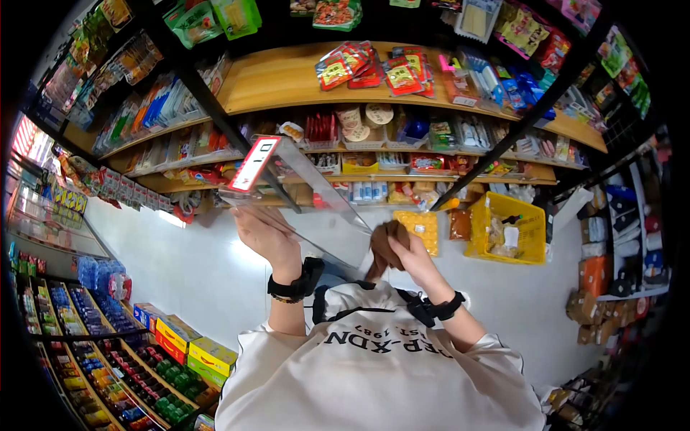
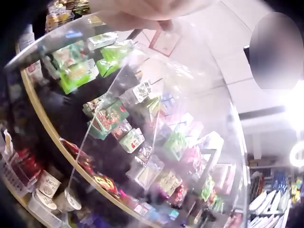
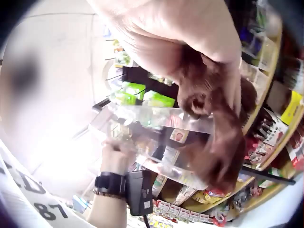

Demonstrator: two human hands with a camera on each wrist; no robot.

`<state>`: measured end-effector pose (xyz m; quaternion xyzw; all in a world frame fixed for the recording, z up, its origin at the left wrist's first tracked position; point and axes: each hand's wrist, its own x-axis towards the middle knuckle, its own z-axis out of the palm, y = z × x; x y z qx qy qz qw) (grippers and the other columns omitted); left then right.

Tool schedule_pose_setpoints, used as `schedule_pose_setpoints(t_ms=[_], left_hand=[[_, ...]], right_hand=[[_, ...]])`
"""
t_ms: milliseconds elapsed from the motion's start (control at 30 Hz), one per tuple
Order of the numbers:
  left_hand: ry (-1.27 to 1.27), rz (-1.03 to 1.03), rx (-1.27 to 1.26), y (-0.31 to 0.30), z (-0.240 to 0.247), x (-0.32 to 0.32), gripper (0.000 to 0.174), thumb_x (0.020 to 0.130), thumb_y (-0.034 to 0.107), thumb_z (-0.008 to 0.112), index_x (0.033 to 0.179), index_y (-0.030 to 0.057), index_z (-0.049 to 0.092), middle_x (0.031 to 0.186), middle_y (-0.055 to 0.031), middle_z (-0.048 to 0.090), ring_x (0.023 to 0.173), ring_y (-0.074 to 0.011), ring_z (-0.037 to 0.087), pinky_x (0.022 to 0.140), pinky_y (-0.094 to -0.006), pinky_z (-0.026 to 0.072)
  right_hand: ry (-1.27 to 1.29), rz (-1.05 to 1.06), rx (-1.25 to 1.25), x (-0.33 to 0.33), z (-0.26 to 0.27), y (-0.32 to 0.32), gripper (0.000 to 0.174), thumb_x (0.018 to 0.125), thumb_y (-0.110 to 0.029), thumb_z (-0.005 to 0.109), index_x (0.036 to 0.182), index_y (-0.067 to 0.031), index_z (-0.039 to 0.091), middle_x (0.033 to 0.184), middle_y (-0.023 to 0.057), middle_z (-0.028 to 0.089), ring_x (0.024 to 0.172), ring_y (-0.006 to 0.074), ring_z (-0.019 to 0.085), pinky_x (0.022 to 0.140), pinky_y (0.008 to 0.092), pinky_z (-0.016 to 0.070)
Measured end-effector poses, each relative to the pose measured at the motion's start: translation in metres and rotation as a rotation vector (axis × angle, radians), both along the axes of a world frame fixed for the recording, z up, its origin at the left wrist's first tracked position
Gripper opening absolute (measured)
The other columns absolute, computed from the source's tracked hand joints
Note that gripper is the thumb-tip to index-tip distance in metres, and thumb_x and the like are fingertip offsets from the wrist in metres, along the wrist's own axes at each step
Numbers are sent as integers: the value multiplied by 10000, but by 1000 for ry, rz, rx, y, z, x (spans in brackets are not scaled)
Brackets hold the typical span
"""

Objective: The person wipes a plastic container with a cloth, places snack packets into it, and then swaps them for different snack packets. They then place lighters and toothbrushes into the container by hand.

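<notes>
In the head view my left hand [image 1: 267,241] grips one end of a clear plastic box [image 1: 310,176], held tilted in front of my chest. A red-bordered price label [image 1: 256,164] is stuck on that end. Bunched in my right hand [image 1: 418,260] is a brown cloth [image 1: 388,246], right at the box's other end. The right wrist view shows the cloth [image 3: 223,137] hanging from the fingers, its lower part blurred, overlapping the see-through wall. Seen from the left wrist, the hand [image 2: 152,9] holds the box's edge, and shelf goods show through the plastic.
Ahead stands a wooden shelf [image 1: 277,82] with red snack packets [image 1: 350,65] on top and filled bins below. A yellow crate [image 1: 509,248] and a yellow egg-tray-like sheet [image 1: 422,228] are on the floor at the right. Drink racks [image 1: 122,345] and cartons [image 1: 176,336] stand at left.
</notes>
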<state>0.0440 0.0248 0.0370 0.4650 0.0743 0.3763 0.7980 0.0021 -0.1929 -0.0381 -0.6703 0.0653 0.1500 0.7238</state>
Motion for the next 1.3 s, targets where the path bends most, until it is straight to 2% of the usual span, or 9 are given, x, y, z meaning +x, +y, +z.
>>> schedule_pose_setpoints(t_ms=[167,267,500,733,833,900,967,1033,1300], left_hand=[[83,10,300,-29,-10,-6,390,964,359,322,684,88,343,408,-2,345,318,-77,297,331,-212,240],[134,-74,267,-36,-9,-7,346,968,310,333,722,69,373,416,-5,398,317,-67,343,328,-190,259],[183,27,-388,41,-6,21,302,950,405,352,976,119,446,532,64,345,442,-41,302,394,-200,262],[-254,-98,-286,110,-9,11,276,967,310,328,851,85,437,485,33,275,410,-73,247,415,-204,257],[-220,44,-237,117,11,12,314,970,323,304,818,86,443,484,30,258,427,-73,233,437,-195,240],[-244,181,-220,128,17,15,333,972,331,300,788,89,438,483,31,256,443,-75,234,455,-194,233],[-294,58,-361,162,10,10,318,971,335,316,783,102,423,476,39,269,442,-65,237,459,-189,241],[-476,-290,-493,197,-1,7,326,964,345,335,744,118,411,452,41,255,411,-61,232,442,-182,250],[-536,-128,-309,262,-5,16,287,947,297,406,731,108,410,447,29,249,395,-59,244,429,-160,254]], right_hand=[[-609,-234,76,18,78,34,338,888,-92,508,1197,24,435,1148,97,521,1034,135,493,866,268,394],[-629,-89,-4,17,87,65,458,848,-108,544,1251,44,390,1399,197,281,1295,288,287,996,319,302],[-1040,217,-457,13,53,96,328,653,-71,605,957,29,535,1337,233,336,1293,410,222,1041,543,174],[-1050,202,-427,12,41,115,488,567,-49,611,1039,35,516,1365,238,289,1324,420,129,1025,618,47],[-1001,52,-249,36,8,128,484,601,-9,580,1072,46,482,1358,259,277,1318,434,130,1054,553,90],[-834,-28,-293,54,-14,135,424,740,10,529,1147,52,419,1260,245,404,1174,370,423,931,364,379],[-276,-34,-142,76,-20,139,387,819,-56,543,1172,39,416,1092,186,534,999,232,535,833,331,424],[-391,-167,-24,105,-48,148,355,869,-124,542,1166,32,426,959,129,578,923,157,527,811,294,417],[-564,-84,101,283,66,196,594,817,-215,633,1246,54,322,1197,146,474,1112,206,457,945,309,347]])
